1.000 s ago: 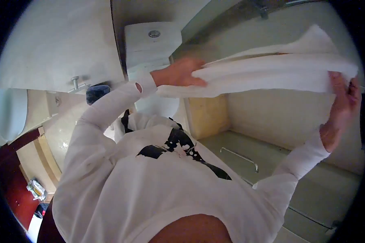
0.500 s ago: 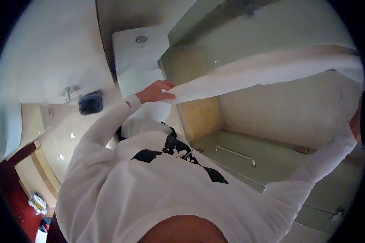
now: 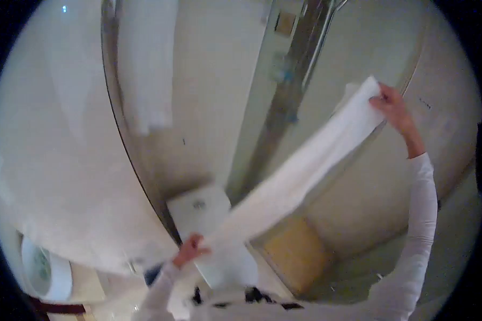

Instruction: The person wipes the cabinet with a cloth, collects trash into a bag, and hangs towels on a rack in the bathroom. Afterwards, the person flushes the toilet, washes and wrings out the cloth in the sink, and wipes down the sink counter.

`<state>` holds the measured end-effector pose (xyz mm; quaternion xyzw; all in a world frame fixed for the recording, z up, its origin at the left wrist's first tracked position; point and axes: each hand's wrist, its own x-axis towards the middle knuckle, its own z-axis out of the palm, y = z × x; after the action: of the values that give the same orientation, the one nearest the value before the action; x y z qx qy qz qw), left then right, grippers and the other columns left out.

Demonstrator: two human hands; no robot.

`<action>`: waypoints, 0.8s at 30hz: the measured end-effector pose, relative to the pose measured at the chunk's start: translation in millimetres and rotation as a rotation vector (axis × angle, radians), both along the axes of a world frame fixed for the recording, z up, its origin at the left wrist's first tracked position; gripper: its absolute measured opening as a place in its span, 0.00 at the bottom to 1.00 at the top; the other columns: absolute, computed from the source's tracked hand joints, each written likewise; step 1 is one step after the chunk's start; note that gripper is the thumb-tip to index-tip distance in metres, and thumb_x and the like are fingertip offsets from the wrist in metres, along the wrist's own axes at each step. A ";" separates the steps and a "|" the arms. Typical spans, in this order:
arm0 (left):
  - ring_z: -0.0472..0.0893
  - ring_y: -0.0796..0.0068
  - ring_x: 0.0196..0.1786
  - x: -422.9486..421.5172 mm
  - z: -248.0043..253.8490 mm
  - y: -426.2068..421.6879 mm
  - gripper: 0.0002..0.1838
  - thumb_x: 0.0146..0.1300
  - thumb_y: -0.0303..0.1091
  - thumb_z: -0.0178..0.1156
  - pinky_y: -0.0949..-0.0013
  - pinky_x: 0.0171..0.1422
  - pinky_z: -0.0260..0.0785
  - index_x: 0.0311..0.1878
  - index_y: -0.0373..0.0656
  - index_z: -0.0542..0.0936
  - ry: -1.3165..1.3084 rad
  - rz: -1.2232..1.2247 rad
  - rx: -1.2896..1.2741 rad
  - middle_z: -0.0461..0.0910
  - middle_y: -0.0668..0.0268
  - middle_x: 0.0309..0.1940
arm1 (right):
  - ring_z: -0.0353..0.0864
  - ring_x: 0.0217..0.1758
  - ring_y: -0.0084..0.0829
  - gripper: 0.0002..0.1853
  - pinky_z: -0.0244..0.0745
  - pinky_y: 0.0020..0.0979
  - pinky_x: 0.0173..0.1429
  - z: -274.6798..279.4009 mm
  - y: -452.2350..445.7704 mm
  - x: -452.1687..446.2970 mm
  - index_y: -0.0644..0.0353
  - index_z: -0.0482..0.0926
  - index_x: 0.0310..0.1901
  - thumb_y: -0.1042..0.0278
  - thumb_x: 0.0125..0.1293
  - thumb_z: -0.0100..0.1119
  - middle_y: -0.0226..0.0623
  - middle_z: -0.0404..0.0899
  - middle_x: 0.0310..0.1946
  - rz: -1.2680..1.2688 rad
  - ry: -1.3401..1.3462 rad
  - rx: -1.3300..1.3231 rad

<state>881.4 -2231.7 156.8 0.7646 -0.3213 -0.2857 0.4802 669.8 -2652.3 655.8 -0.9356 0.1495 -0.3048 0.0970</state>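
Observation:
A long white towel (image 3: 300, 176) is stretched diagonally between my two hands. Its lower left end is pinched in the fingers of my left hand (image 3: 190, 250), close to the white toilet (image 3: 198, 211). My right hand (image 3: 392, 109) grips the upper right end, thumb and fingers closed on the cloth. The towel looks folded lengthwise into a strip, and a loose layer shows behind it near my right hand. Motion blurs the cloth and my left hand somewhat.
Another white towel (image 3: 147, 64) hangs on the wall at the upper left. A metal handle (image 3: 318, 45) runs along the glass at the top. A white basin (image 3: 48, 273) stands at the lower left, and a yellowish square surface (image 3: 297, 254) lies below the towel.
My view has tilted upward, bringing the wall and hanging towel into sight. My right hand, formerly at the right edge, now shows fully, raised. The held towel slants more steeply.

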 end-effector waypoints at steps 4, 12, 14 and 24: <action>0.73 0.80 0.40 7.6 14.3 32.6 0.14 0.53 0.41 0.65 0.75 0.44 0.66 0.36 0.42 0.80 0.332 -0.299 0.143 0.76 0.69 0.38 | 0.79 0.38 0.38 0.16 0.72 0.34 0.42 10.3 33.8 56.4 0.61 0.73 0.45 0.68 0.55 0.55 0.44 0.79 0.35 -0.166 -0.138 -0.274; 0.74 0.57 0.52 4.7 211.0 118.8 0.36 0.53 0.38 0.64 0.51 0.58 0.64 0.63 0.44 0.59 0.361 -0.564 -0.124 0.70 0.59 0.56 | 0.76 0.44 0.45 0.14 0.69 0.43 0.46 46.3 -0.9 169.2 0.58 0.73 0.43 0.64 0.56 0.56 0.43 0.78 0.38 -0.222 -0.547 -0.503; 0.71 0.54 0.56 15.1 234.9 152.2 0.46 0.51 0.38 0.66 0.47 0.61 0.60 0.69 0.46 0.48 0.393 -0.443 -0.055 0.66 0.59 0.61 | 0.76 0.44 0.45 0.13 0.69 0.43 0.45 56.8 4.5 201.7 0.57 0.73 0.42 0.64 0.56 0.55 0.43 0.78 0.38 -0.241 -0.586 -0.423; 0.62 0.60 0.64 39.6 486.0 157.5 0.30 0.61 0.39 0.51 0.54 0.64 0.54 0.65 0.43 0.57 -0.254 -0.694 -1.081 0.63 0.59 0.63 | 0.76 0.39 0.49 0.12 0.66 0.48 0.42 90.0 33.7 340.8 0.58 0.74 0.33 0.59 0.55 0.55 0.47 0.78 0.32 -0.037 -0.828 -0.168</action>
<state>921.0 -2074.2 642.8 0.2949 -0.7020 -0.1297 0.6352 1010.6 -2618.6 745.8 -0.7358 0.0895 -0.6679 0.0668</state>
